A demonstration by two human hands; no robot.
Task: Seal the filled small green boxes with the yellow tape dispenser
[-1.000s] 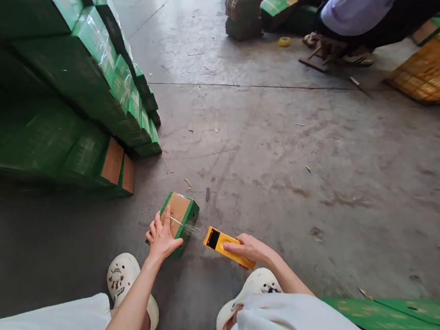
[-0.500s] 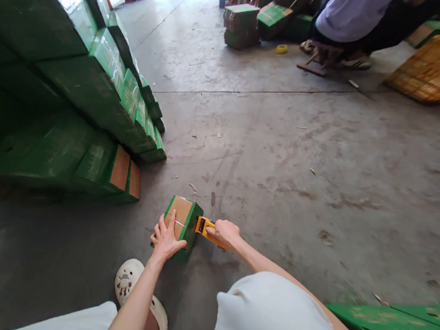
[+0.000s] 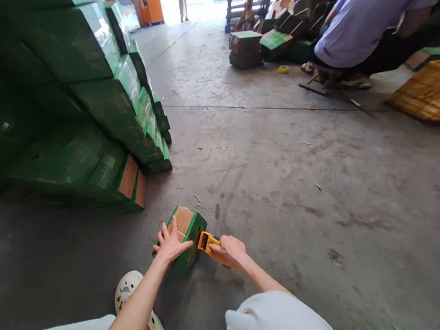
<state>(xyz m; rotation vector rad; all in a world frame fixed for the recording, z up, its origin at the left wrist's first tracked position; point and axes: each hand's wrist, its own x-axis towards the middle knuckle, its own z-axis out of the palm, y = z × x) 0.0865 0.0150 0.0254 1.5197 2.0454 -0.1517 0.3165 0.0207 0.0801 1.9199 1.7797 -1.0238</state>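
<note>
A small green box [image 3: 189, 228] with a brown cardboard top lies on the concrete floor in front of me. My left hand [image 3: 170, 243] rests flat on its top with the fingers spread. My right hand [image 3: 228, 251] is closed around a yellow tape dispenser [image 3: 205, 242], whose front end presses against the box's right side. A strip of clear tape runs across the box top.
A tall leaning stack of green boxes [image 3: 83, 100] fills the left. Another person in a lilac shirt [image 3: 364, 13] crouches at the far right beside more boxes [image 3: 246, 47], a yellow tape roll [image 3: 283, 69] and a yellow crate [image 3: 429, 92]. My white clog [image 3: 129, 291] sits near the box.
My right hand brought the tape dispenser leftwards from the floor up against the box's side. The view tilted up and the box sits a little lower in the picture.
</note>
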